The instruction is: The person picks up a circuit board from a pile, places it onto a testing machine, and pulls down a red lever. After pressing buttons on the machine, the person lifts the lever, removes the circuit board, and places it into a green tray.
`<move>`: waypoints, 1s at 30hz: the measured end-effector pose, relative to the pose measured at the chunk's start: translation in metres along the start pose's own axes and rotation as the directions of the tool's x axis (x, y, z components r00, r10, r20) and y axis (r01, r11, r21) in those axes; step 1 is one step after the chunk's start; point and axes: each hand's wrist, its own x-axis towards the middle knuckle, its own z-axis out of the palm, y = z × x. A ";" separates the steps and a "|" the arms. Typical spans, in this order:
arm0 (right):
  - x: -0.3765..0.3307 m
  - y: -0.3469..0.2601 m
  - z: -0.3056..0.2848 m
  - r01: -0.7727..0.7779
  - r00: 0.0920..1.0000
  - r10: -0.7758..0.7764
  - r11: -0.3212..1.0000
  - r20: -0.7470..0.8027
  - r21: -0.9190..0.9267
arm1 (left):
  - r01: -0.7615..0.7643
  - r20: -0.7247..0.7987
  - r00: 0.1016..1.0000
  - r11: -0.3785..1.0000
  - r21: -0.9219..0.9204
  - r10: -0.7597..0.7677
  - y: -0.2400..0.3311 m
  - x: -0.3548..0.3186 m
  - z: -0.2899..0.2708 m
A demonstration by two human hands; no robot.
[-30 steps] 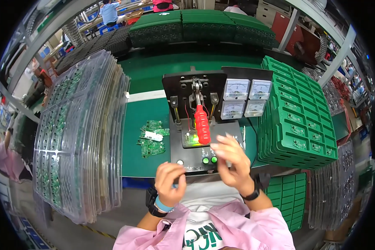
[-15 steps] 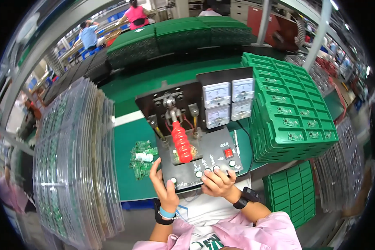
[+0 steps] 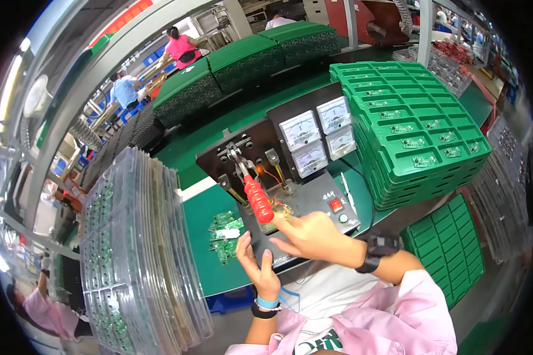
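Observation:
A black test fixture (image 3: 314, 197) stands on the green bench, with a toggle clamp whose red ribbed handle (image 3: 257, 200) slants down towards me. My right hand (image 3: 321, 235) reaches across the fixture's front, its fingers apart and the upper ones at the handle's lower end; they do not wrap around it. My left hand (image 3: 258, 271) is open at the fixture's front left corner, thumb and fingers apart. Behind the handle, an orange light (image 3: 259, 169) glows. Several dial meters (image 3: 299, 131) sit in the upright panel. Loose green circuit boards (image 3: 224, 247) lie left of the fixture.
Stacked green trays (image 3: 391, 180) with small circuit boards in their compartments rise at the right. Another green tray (image 3: 447, 251) is lower right. Clear plastic trays (image 3: 133, 219) are piled at the left. More green-topped stacks (image 3: 243, 59) stand behind. A white pen (image 3: 347, 190) lies beside the fixture.
My right hand has moved from the front buttons up and left to the handle's lower end. The orange light now shows. The whole view has tilted; my left hand stays by the fixture's corner.

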 end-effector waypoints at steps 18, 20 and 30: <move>0.158 0.013 -0.052 0.251 0.874 -0.071 0.912 -0.481 0.323 | -0.050 0.055 0.998 0.984 0.173 0.041 0.003 -0.003 -0.006; 0.125 0.011 -0.047 0.284 0.767 -0.074 0.930 -0.637 0.233 | -0.076 0.071 0.996 0.918 0.390 0.052 0.013 -0.004 -0.020; 0.028 0.010 -0.014 0.180 0.921 -0.118 0.974 0.372 -0.138 | 0.015 -0.040 0.998 0.493 0.870 0.040 0.001 0.031 -0.092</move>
